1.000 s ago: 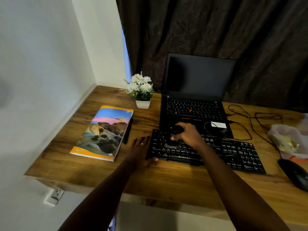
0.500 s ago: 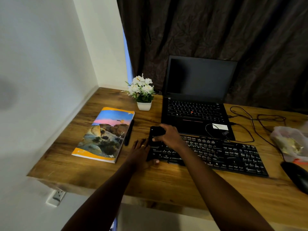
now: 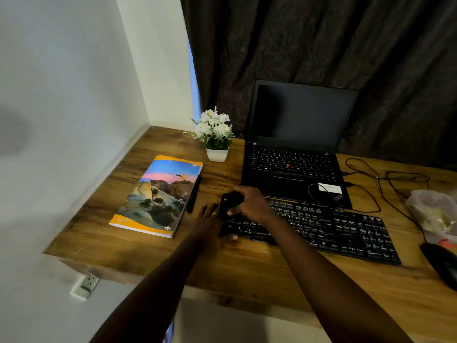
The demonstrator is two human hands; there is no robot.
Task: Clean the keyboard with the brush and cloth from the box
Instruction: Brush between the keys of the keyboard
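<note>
Your left hand [image 3: 210, 224] lies flat, fingers straight, on the wooden desk [image 3: 247, 268], against the left end of the black plastic keyboard [image 3: 333, 231] at lower centre of the frame. Your right hand [image 3: 252, 204] has its fingers curled round the small black brush [image 3: 228, 204] over that same end. Sweep too far left and, I judge, you could knock the black pen [image 3: 194, 194] beside the colourful paperback book [image 3: 158, 196]. Further back stand an open black laptop [image 3: 296, 144], a white pot of flowers [image 3: 216, 134] and a dark curtain [image 3: 321, 45].

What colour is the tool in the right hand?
The tool is black, held in the right hand at the keyboard's left end; head view.
</note>
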